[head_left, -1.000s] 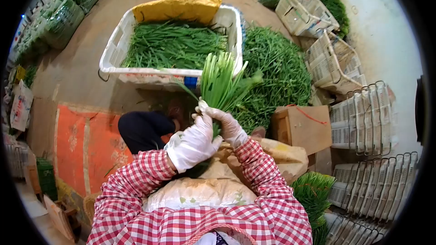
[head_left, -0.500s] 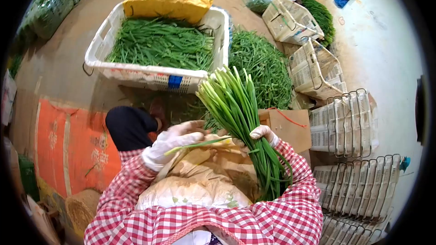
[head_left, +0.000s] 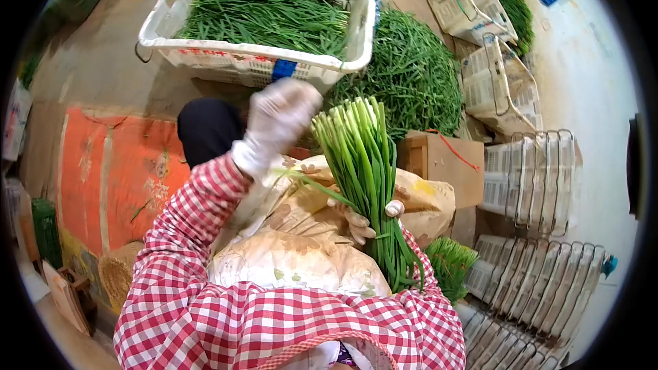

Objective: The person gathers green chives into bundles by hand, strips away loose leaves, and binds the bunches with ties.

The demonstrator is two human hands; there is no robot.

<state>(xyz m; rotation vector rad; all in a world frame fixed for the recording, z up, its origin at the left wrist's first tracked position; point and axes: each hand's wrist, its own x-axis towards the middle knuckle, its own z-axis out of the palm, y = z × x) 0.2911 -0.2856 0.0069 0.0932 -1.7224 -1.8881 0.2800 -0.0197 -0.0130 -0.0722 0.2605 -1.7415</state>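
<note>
A bundle of long green stalks [head_left: 367, 171] stands nearly upright over my lap, its pale cut ends at the top. My right hand [head_left: 363, 223], in a whitish glove, is wrapped round the lower part of the bundle, partly hidden behind the leaves. One loose leaf sticks out to the left of it. Raised to the left of the bundle, my gloved left hand [head_left: 281, 109] is near the front side of the white crate [head_left: 233, 58]. It is smeared by motion, so its fingers and anything in them cannot be made out.
Green leaves fill the white crate. A heap of leaves [head_left: 418, 75] lies to its right. Beyond my right arm are a cardboard box [head_left: 445, 168], white baskets [head_left: 504, 89] and another green bunch [head_left: 449, 264]. An orange mat [head_left: 123, 171] lies at the left.
Compared with half a second ago, my left hand has risen and moved away from me. My right hand keeps hold of the bundle, which now stands more upright. The view has shifted.
</note>
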